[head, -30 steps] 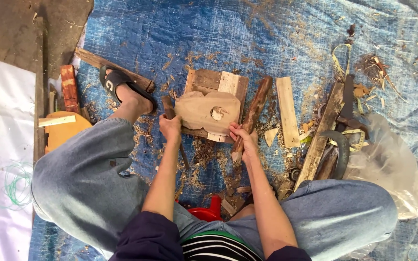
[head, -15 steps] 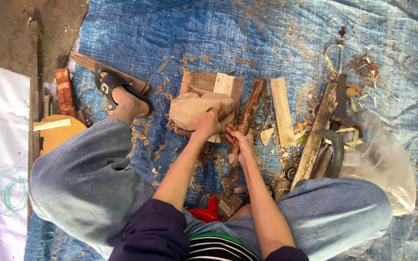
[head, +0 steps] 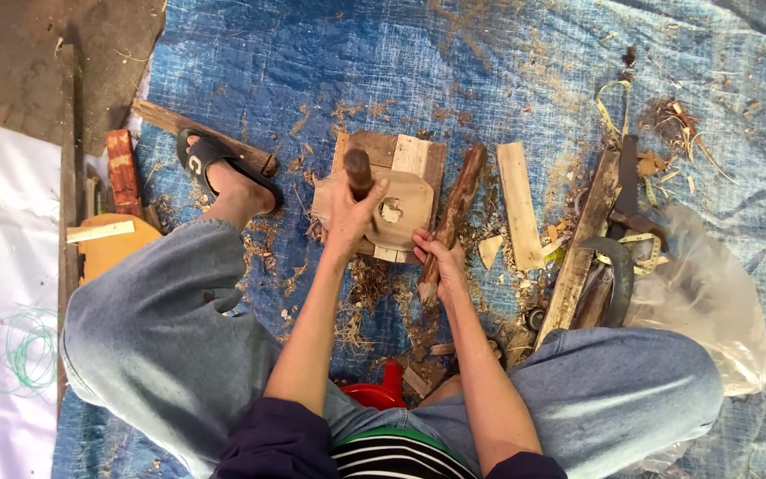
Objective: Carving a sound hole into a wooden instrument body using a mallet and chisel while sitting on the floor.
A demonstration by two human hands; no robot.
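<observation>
A pale carved wooden piece point(head: 405, 211) with a small hole lies on a square block of joined boards point(head: 394, 149) on the blue tarp. My left hand point(head: 350, 215) is closed around a tool with a dark round wooden handle point(head: 357, 170), which stands upright on the piece's left side. Just right of the piece, my right hand point(head: 439, 263) grips the lower end of a long brown wooden club point(head: 461, 191). The club lies on the tarp and points away from me.
A pale plank point(head: 519, 204) lies right of the club. Further right are a long batten point(head: 581, 248), dark tools point(head: 622, 222) and a clear plastic bag point(head: 707, 297). My sandalled foot point(head: 223, 173) is at the left, a red object point(head: 383, 390) between my knees, and shavings all around.
My left hand has moved from the left edge of the carved piece across its top and now holds the round-handled tool upright on it. My right hand stays on the club.
</observation>
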